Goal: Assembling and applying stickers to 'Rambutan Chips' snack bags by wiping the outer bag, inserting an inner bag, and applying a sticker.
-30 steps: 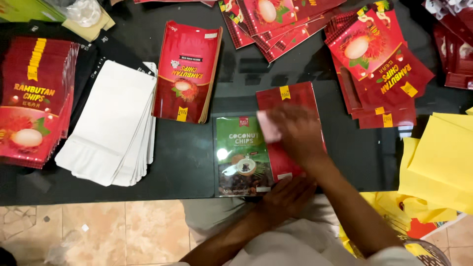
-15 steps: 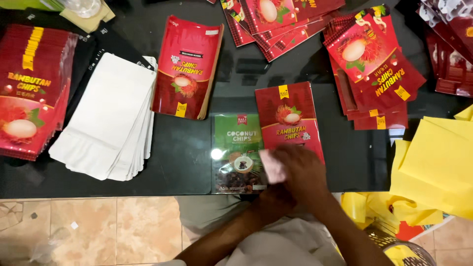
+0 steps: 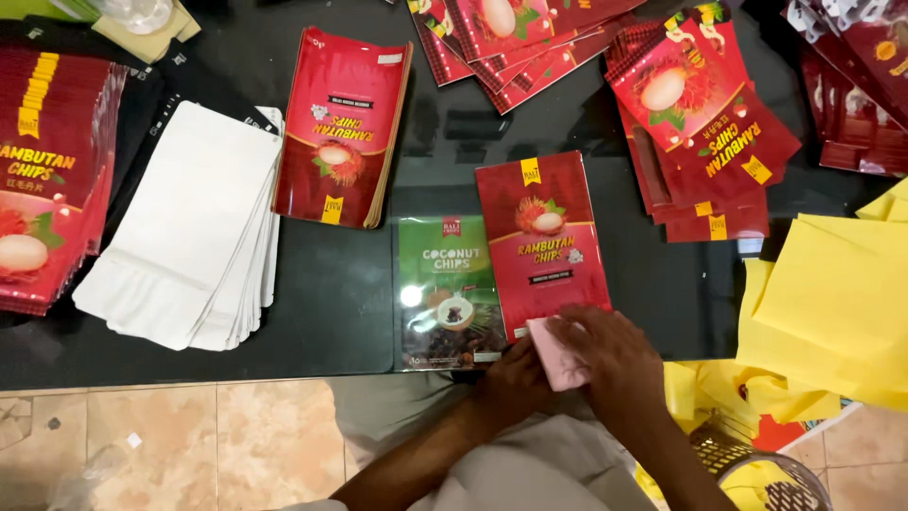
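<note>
Black glossy tabletop [image 3: 331, 312]: your right hand [image 3: 615, 364] presses a soft pink cloth [image 3: 556, 355] on the slick, flimsy red pouch [image 3: 544, 241]; left hand [image 3: 515, 383] just beside it — grip unclear.

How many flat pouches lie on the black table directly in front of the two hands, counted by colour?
Red flat pouch: 1
Green flat pouch: 1
Total: 2
The right hand presses a pink cloth on the red pouch's lower edge.

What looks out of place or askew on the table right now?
Mostly the red pouches at the top centre: they lie fanned and crooked, not squared like the white pouch stack. One green pouch sits alone among red ones, beside the red pouch under the right hand.
</note>
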